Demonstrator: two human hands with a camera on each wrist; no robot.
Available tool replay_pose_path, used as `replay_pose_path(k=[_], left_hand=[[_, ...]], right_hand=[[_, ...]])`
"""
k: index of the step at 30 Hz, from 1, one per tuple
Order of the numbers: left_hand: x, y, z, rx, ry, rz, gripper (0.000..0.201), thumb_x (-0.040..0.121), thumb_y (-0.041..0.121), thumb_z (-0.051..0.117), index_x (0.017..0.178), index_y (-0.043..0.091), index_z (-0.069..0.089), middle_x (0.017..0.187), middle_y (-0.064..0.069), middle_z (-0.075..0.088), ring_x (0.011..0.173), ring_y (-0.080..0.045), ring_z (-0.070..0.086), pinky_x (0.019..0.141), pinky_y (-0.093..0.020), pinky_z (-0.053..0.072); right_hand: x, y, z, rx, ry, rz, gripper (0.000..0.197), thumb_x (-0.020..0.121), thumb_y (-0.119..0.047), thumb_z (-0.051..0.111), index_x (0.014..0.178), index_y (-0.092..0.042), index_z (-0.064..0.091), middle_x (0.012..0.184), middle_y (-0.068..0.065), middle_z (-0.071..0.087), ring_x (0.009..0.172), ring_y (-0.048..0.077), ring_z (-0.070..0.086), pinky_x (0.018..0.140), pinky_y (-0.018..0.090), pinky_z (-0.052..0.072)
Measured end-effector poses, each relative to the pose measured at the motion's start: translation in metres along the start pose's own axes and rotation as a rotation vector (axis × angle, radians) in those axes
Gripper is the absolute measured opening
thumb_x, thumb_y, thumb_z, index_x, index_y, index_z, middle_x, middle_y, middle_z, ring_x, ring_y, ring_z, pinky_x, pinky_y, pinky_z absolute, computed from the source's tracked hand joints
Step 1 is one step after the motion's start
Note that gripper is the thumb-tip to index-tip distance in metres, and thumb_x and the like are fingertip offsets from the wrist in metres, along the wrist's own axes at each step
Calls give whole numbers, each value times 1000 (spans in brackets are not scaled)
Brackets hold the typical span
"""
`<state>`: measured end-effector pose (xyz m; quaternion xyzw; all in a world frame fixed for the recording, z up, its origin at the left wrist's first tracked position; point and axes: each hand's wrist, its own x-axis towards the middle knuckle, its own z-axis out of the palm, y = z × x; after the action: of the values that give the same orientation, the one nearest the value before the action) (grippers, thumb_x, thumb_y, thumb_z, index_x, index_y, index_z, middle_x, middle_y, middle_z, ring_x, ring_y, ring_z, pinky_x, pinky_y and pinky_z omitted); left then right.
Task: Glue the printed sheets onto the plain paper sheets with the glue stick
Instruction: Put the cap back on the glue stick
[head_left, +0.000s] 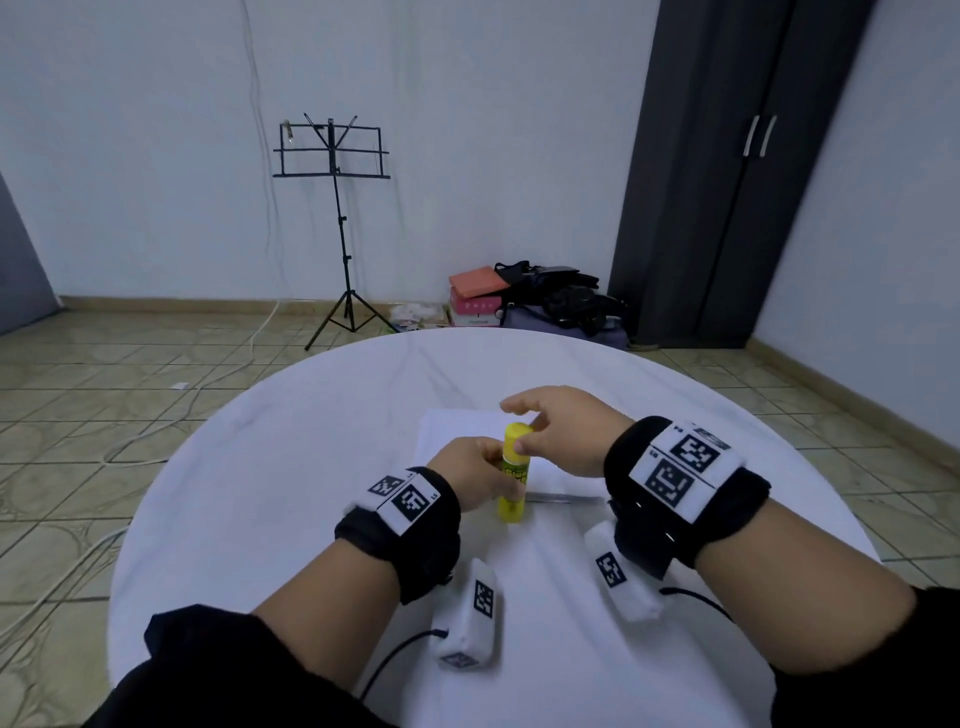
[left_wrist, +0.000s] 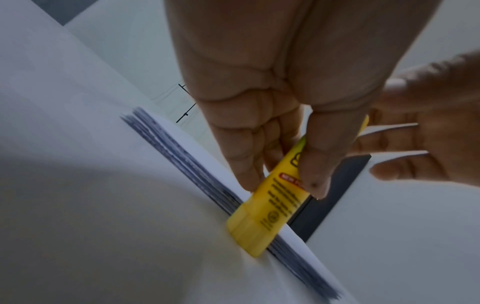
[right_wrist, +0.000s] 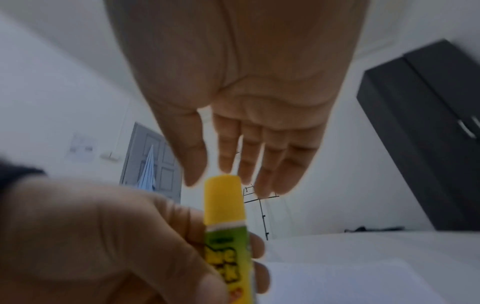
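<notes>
**No Sheets Glued Yet**

Two hands are just starting. The left hand (head_left: 470, 475) grips the yellow plastic glue stick (head_left: 514, 470), standing near the white paper stack (head_left: 457, 431). The right hand (head_left: 558, 431) reaches open-fingered over its yellow cap (right_wrist: 223, 200), which is still on. The label is too blurry to read.

Table (head_left: 270, 467) bare left, far and right of paper stack (head_left: 457, 431). Obstacles at centre: upright glue stick (head_left: 514, 467) gripped by left hand (head_left: 467, 475), right hand (head_left: 561, 431) spread just above its cap, blocking access from above.
</notes>
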<state>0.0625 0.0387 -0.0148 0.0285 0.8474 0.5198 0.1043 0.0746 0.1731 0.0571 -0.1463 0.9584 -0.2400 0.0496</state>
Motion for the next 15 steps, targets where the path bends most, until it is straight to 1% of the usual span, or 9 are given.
replay_pose_path(k=[2, 3, 5, 7, 8, 9, 11, 13, 15], left_hand=[[0, -1, -1, -23, -2, -8, 17, 74, 4, 73, 85, 17, 68, 87, -3, 65, 87, -20, 62, 97, -40, 49], [1, -1, -1, -34, -1, -9, 18, 74, 3, 73, 86, 16, 68, 88, -5, 65, 88, -21, 62, 97, -41, 49], [3, 0, 0, -39, 2, -14, 17, 75, 3, 73, 85, 15, 67, 88, -5, 65, 88, -22, 64, 97, -41, 50], [4, 0, 1, -41, -1, -25, 17, 74, 3, 74, 84, 16, 68, 90, -6, 65, 96, -27, 67, 96, -41, 50], [5, 1, 2, -45, -5, -28, 18, 74, 4, 75, 85, 16, 68, 92, -7, 66, 101, -28, 66, 96, -41, 50], [5, 1, 2, -46, -10, -32, 17, 74, 4, 75, 84, 16, 68, 93, -8, 67, 102, -29, 66, 96, -41, 50], [6, 2, 3, -36, -16, -36, 16, 74, 5, 75, 82, 17, 68, 95, -10, 69, 101, -28, 66, 96, -41, 50], [7, 2, 3, -18, -22, -36, 15, 75, 7, 76, 81, 17, 67, 102, -13, 71, 102, -27, 67, 96, -41, 50], [9, 2, 3, -6, -23, -34, 15, 75, 8, 76, 82, 17, 67, 105, -13, 70, 102, -26, 67, 96, -40, 51]], right_hand=[[-1, -1, 0, -32, -6, -12, 41, 93, -7, 50, 130, -24, 56, 133, -3, 53, 114, 12, 52, 89, 17, 37], [-1, -2, 1, -53, 15, -6, 39, 94, -7, 49, 128, -23, 58, 134, -2, 53, 117, 14, 51, 89, 18, 37], [0, -4, 2, -84, 72, 28, 33, 93, -19, 55, 126, -16, 60, 131, 2, 57, 118, 17, 52, 92, 23, 40], [0, -4, 2, -92, 112, 58, 41, 90, -35, 61, 121, -9, 61, 125, 5, 60, 113, 21, 55, 91, 27, 43], [-1, -4, 0, -77, 106, 66, 44, 89, -38, 61, 123, -10, 59, 125, 4, 60, 113, 20, 55, 90, 26, 42], [-2, -4, -2, -56, 91, 56, 44, 89, -35, 61, 128, -14, 56, 128, 1, 57, 115, 18, 53, 91, 25, 40], [-4, -5, -5, -40, 30, 27, 41, 92, -21, 59, 133, -19, 53, 133, -1, 54, 119, 15, 51, 94, 23, 38], [-5, -7, -7, -78, 0, 21, 38, 93, -12, 57, 130, -19, 57, 131, 0, 56, 119, 15, 52, 95, 21, 39], [-4, -8, -7, -93, 20, 32, 36, 92, -11, 58, 128, -17, 59, 129, 0, 59, 117, 15, 54, 94, 21, 40]])
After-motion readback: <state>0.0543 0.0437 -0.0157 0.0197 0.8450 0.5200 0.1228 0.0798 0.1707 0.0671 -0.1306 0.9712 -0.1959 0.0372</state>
